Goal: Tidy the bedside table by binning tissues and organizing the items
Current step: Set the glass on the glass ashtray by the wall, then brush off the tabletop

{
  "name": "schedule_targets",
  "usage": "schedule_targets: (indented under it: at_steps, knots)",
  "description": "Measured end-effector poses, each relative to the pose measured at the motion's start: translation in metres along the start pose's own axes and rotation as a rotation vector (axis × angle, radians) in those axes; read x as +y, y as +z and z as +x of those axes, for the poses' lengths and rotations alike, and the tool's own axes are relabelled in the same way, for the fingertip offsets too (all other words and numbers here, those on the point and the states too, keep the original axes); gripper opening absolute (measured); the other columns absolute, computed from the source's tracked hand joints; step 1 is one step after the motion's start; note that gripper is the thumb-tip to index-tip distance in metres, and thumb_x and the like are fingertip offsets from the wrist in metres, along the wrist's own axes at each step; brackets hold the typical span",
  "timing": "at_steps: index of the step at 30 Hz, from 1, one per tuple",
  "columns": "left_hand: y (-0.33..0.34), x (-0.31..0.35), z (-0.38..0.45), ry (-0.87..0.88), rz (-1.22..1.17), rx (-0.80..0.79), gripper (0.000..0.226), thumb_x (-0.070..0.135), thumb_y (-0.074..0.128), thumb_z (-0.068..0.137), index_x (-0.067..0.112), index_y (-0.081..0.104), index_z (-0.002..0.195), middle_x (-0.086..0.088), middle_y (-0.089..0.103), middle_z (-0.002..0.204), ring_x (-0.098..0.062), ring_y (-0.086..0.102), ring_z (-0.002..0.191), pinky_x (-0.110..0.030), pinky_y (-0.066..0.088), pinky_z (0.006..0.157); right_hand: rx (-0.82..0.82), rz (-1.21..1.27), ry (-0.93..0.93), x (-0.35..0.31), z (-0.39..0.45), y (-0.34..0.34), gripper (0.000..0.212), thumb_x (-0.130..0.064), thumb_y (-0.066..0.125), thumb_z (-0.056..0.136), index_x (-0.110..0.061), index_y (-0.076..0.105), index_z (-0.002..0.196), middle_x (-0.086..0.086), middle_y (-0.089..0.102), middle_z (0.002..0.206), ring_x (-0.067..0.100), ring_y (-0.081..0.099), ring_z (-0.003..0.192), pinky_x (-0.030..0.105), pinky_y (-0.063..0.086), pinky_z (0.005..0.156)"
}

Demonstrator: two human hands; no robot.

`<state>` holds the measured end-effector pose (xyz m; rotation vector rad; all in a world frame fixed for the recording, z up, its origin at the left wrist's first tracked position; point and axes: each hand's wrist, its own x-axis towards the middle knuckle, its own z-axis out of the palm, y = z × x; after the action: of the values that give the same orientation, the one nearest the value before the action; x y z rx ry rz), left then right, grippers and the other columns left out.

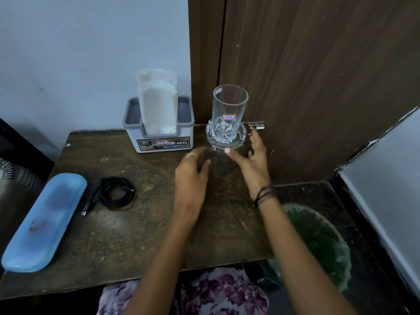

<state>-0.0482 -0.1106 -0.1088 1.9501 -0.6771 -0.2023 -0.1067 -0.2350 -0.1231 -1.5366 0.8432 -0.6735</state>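
Both hands, the left hand [193, 176] and the right hand [252, 155], are held open and empty just before the glass [229, 110]. The glass is stood upright in a crystal dish [226, 138] at the table's [141, 223] back edge (beside the tissue holder [159, 130]).

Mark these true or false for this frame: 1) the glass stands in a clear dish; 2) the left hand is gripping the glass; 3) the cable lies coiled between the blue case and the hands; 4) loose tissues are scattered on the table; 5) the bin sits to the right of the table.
1) True: the glass stands upright in the clear dish.
2) False: the left hand is open, short of the glass; the right hand is open too.
3) True: the cable is coiled beside the blue case.
4) False: tissues stand in the holder; none lie loose.
5) True: the bin is there, green-lined.
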Motion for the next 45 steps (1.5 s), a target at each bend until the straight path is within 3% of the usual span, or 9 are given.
schedule_targets:
  at_steps: [2, 4, 7, 11, 14, 19, 37, 42, 45]
  knots:
    - [-0.012, -0.006, -0.015, -0.079, -0.081, 0.189, 0.025, 0.006, 0.055, 0.090, 0.013, 0.061, 0.113, 0.004, 0.063, 0.103, -0.009, 0.062, 0.094, 0.001, 0.041, 0.077, 0.044, 0.014, -0.072, 0.002, -0.035, 0.016, 0.078, -0.020, 0.079, 0.069, -0.029, 0.037, 0.134, 0.000, 0.037, 0.133, 0.011, 0.038, 0.123, 0.018, 0.028, 0.101]
    - [-0.025, -0.007, -0.009, -0.128, -0.184, 0.393, 0.020, 0.004, 0.056, 0.088, 0.009, 0.058, 0.107, 0.000, 0.061, 0.096, -0.006, 0.059, 0.082, -0.015, 0.048, 0.080, -0.013, -0.044, -0.115, 0.001, -0.058, 0.036, 0.069, -0.018, 0.078, 0.071, -0.029, 0.041, 0.128, -0.004, 0.049, 0.111, 0.011, 0.048, 0.108, 0.016, 0.035, 0.094]
    - [-0.042, -0.010, 0.004, -0.123, -0.241, 0.524, 0.034, 0.006, 0.060, 0.085, 0.010, 0.048, 0.117, -0.006, 0.057, 0.110, -0.013, 0.057, 0.097, -0.028, 0.047, 0.090, -0.083, -0.116, -0.075, -0.002, -0.058, 0.060, 0.069, -0.025, 0.073, 0.077, -0.019, 0.038, 0.136, -0.010, 0.062, 0.083, -0.001, 0.057, 0.080, 0.004, 0.038, 0.074]
    - [-0.048, -0.036, 0.016, -0.193, -0.292, 0.393, 0.082, 0.020, 0.071, 0.078, 0.011, 0.023, 0.144, -0.007, 0.036, 0.146, -0.016, 0.035, 0.136, -0.039, 0.032, 0.114, -0.089, -0.338, -0.041, -0.013, -0.033, 0.083, 0.075, -0.043, 0.066, 0.080, -0.017, 0.032, 0.142, -0.003, 0.072, 0.093, 0.012, 0.063, 0.097, 0.016, 0.036, 0.070]
    - [-0.052, -0.049, 0.032, -0.181, -0.297, 0.288, 0.095, 0.036, 0.072, 0.069, 0.020, 0.018, 0.146, -0.006, 0.034, 0.150, -0.019, 0.034, 0.139, -0.044, 0.032, 0.114, -0.056, -0.534, -0.049, -0.020, -0.019, 0.095, 0.080, -0.050, 0.059, 0.082, -0.019, 0.021, 0.146, -0.002, 0.075, 0.083, 0.015, 0.063, 0.101, 0.028, 0.044, 0.080]
    - [-0.057, -0.053, 0.039, -0.137, -0.322, 0.245, 0.086, 0.028, 0.071, 0.071, 0.021, 0.025, 0.144, -0.001, 0.044, 0.142, -0.014, 0.042, 0.132, -0.043, 0.036, 0.111, 0.008, -0.610, -0.109, -0.020, -0.010, 0.103, 0.057, -0.049, 0.058, 0.082, -0.029, 0.041, 0.133, 0.000, 0.074, 0.072, 0.020, 0.065, 0.100, 0.029, 0.045, 0.079]
    - [-0.049, -0.046, 0.031, -0.183, -0.214, 0.168, 0.087, 0.016, 0.069, 0.078, 0.014, 0.017, 0.147, -0.007, 0.030, 0.151, -0.019, 0.030, 0.139, -0.042, 0.028, 0.116, 0.031, -0.552, -0.086, -0.010, -0.022, 0.089, 0.055, -0.041, 0.055, 0.088, -0.018, 0.042, 0.137, -0.007, 0.057, 0.048, 0.017, 0.065, 0.082, 0.029, 0.046, 0.080]
    - [-0.065, -0.034, 0.020, -0.173, -0.148, 0.135, 0.067, 0.013, 0.063, 0.082, 0.015, 0.032, 0.141, -0.004, 0.049, 0.139, -0.015, 0.044, 0.130, -0.036, 0.036, 0.110, 0.041, -0.479, -0.083, -0.011, -0.043, 0.091, 0.069, -0.037, 0.059, 0.087, -0.018, 0.027, 0.144, 0.001, 0.071, 0.074, 0.020, 0.065, 0.087, 0.030, 0.044, 0.075]
    - [-0.093, -0.022, 0.003, -0.139, 0.149, 0.232, 0.042, 0.007, 0.056, 0.085, 0.014, 0.055, 0.127, -0.005, 0.060, 0.126, -0.020, 0.055, 0.116, -0.028, 0.043, 0.093, -0.008, -0.367, -0.103, -0.015, -0.070, 0.099, 0.078, -0.037, 0.066, 0.082, -0.022, 0.023, 0.145, -0.005, 0.068, 0.082, 0.014, 0.062, 0.081, 0.027, 0.042, 0.072]
